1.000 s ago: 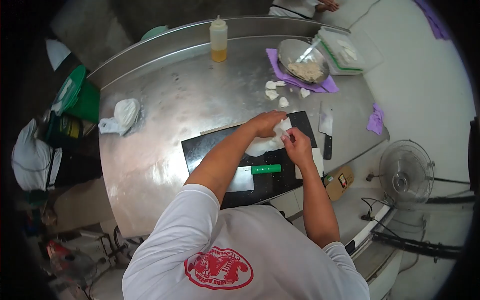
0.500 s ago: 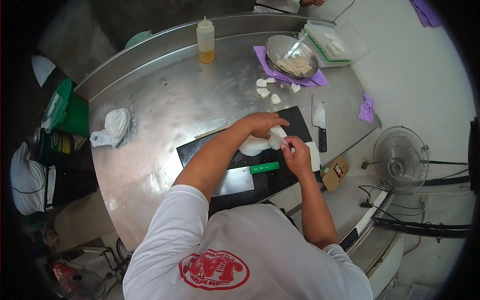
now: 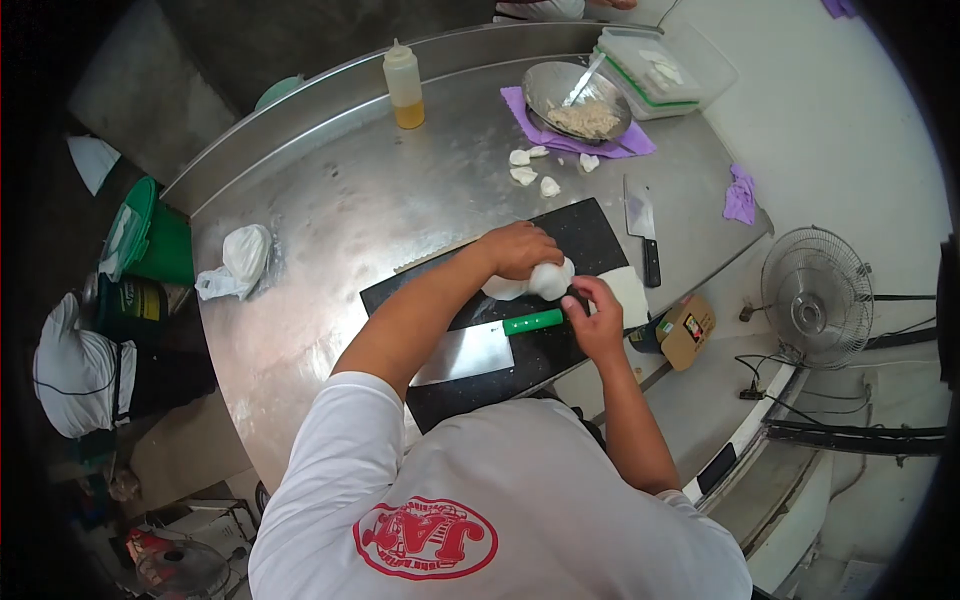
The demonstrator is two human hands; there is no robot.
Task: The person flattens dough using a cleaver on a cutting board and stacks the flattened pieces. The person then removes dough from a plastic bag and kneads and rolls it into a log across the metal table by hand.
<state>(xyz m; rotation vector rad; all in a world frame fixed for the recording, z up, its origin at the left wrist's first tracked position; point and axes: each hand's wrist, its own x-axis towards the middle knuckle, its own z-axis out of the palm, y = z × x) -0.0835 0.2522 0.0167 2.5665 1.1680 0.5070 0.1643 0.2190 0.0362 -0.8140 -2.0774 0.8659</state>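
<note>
Since half a second ago, the white piece (image 3: pixel 548 282) between the hands has gone from a drawn-up flap to a rounded lump. It sits over the black board (image 3: pixel 590 232), against the left hand (image 3: pixel 525 250), whose fingers curl at its far side; whether they grip it, I cannot tell. The right hand (image 3: pixel 597 312) has thumb and fingers close together at its near right edge; their grip is unclear too.

The left forearm passes close by the cleaver (image 3: pixel 470 355), so lowering the elbow could bring skin against the blade. The right hand is near its green handle (image 3: pixel 540 321), and a careless nudge might swing it. The white piece looks soft and could tear if the two hands pulled unevenly.

On the metal table (image 3: pixel 330 190), a white bag (image 3: pixel 247 252) lies at left, then a squeeze bottle (image 3: pixel 405 92) near the back rim, small white lumps (image 3: pixel 550 187), a bowl (image 3: pixel 543 82) on a purple cloth (image 3: pixel 640 144), and a knife (image 3: pixel 640 212).

Around it are a co-worker (image 3: pixel 75 365) and green bucket (image 3: pixel 168 245) at left, another person (image 3: pixel 540 10) at the back, and a fan (image 3: pixel 818 297) at right.
</note>
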